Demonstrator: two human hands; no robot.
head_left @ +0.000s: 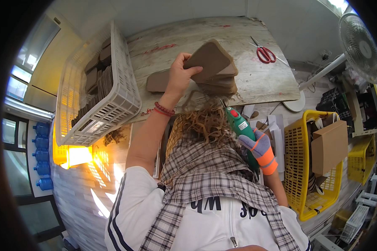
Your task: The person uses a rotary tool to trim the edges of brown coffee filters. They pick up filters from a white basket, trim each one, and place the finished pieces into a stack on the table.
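My bare left hand [181, 77], a red bead bracelet at its wrist, grips a flat brown pad [210, 59] with rounded corners, thumb on top. Under and beside the pad is a stack of similar brown pieces [222, 85] at the table's near edge. Another brown piece [156, 82] lies flat left of my wrist. In a grey and orange glove, my right hand [259, 148] is closed round a green handheld power cutter [238, 121] with a red button. The cutter's thin tip points toward the stack. Curly brown trimmings [205, 124] heap on my plaid apron.
Red-handled scissors [265, 55] lie on the worn table [188, 35], at the right. A white crate [125, 85] of brown pieces stands at the left. Right of me are a yellow basket [295, 167] with a cardboard box [329, 147] and a standing fan [361, 48].
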